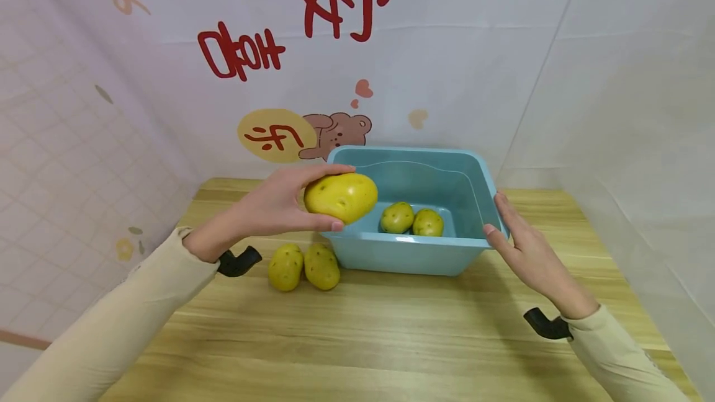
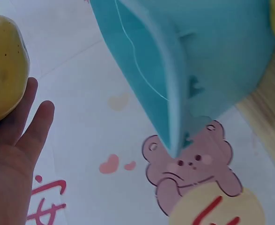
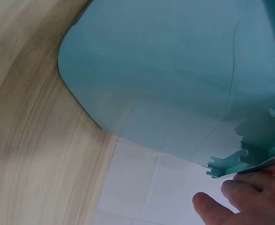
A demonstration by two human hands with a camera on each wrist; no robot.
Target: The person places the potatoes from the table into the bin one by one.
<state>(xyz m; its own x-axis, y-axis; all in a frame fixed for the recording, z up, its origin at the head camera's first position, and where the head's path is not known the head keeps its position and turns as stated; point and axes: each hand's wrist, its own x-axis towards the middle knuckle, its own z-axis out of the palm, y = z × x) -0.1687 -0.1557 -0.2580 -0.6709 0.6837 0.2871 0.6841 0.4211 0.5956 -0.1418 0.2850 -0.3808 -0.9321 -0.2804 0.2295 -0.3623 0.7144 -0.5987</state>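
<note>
My left hand (image 1: 285, 200) grips a yellow potato (image 1: 342, 197), thumb below and fingers above in the head view. The potato is held over the left rim of a blue plastic basin (image 1: 402, 256). Inside the basin lie two more potatoes, one on the left (image 1: 397, 218) and one on the right (image 1: 428, 223), side by side. My right hand (image 1: 527, 250) holds the basin's right rim near the front corner, with the thumb on top. In the right wrist view its fingers (image 3: 242, 190) are at the rim's underside, partly cut off by the frame.
Two potatoes, one on the left (image 1: 286, 267) and one on the right (image 1: 322, 266), lie on the wooden table (image 1: 357, 340) just left of the basin. A white printed cloth (image 1: 447, 48) hangs behind the table, and pale walls flank both sides.
</note>
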